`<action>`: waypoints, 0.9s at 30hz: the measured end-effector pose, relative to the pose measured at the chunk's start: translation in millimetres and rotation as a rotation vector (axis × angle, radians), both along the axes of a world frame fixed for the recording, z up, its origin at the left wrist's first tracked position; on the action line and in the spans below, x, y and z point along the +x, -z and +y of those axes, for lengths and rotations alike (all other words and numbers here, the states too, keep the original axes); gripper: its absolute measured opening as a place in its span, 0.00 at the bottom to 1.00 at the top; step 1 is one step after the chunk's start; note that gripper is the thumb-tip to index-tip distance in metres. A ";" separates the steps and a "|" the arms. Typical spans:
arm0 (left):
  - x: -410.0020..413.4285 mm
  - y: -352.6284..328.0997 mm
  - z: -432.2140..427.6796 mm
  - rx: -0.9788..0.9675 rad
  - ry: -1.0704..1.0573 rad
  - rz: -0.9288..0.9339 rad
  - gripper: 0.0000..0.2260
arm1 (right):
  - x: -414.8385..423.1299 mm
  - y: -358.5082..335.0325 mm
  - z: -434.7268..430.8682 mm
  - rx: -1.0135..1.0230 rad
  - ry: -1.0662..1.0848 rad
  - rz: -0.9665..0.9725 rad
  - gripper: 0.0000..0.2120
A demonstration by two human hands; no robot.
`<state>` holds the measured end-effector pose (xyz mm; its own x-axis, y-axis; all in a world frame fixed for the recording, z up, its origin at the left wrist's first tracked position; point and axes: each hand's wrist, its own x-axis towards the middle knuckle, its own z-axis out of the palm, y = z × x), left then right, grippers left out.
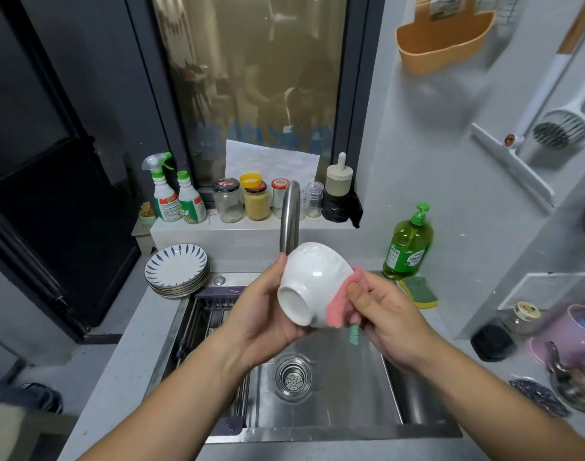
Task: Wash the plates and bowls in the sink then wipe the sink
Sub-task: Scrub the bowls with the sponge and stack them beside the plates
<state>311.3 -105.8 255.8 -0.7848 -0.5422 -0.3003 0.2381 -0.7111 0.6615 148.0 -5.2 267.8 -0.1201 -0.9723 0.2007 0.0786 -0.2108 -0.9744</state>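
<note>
White bowl (309, 284) gets a rub with a pink cloth (346, 302) above the steel sink (334, 404).

The left hand (268, 314) grips the bowl, tipped so its foot faces the camera, just under the tap (290, 216). The right hand (384, 314) pinches the cloth against the bowl's side. No water runs from the tap that I can see. A stack of striped plates (176, 271) sits on the bench (131, 347) left of the sink and looks washed. The sink looks bare of dishes, so this may be the last bowl. Wiping the sink is not yet done. Green soap bottle (409, 244) and sponge (419, 291) wait nearby.
</note>
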 end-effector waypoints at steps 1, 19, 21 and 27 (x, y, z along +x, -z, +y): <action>2.2 2.3 -3.3 -0.016 -0.018 0.034 0.34 | 0.1 -1.7 -0.8 0.021 -0.006 -0.112 0.13; 6.6 -0.8 5.5 -0.369 -0.125 -0.028 0.20 | 10.6 9.0 -20.2 -0.188 0.257 0.701 0.22; 9.7 -4.8 2.4 -0.357 -0.176 -0.010 0.13 | 10.0 12.7 -19.7 -0.078 0.209 0.333 0.21; 4.4 -5.9 7.8 -0.458 -0.182 -0.042 0.09 | 26.5 7.8 -19.2 -0.279 0.368 0.703 0.19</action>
<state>315.8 -97.9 261.6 -0.6575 -0.7529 -0.0284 0.2980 -0.2945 0.9080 174.5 -24.4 260.0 -0.1765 -0.7991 0.5747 -0.6481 -0.3452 -0.6789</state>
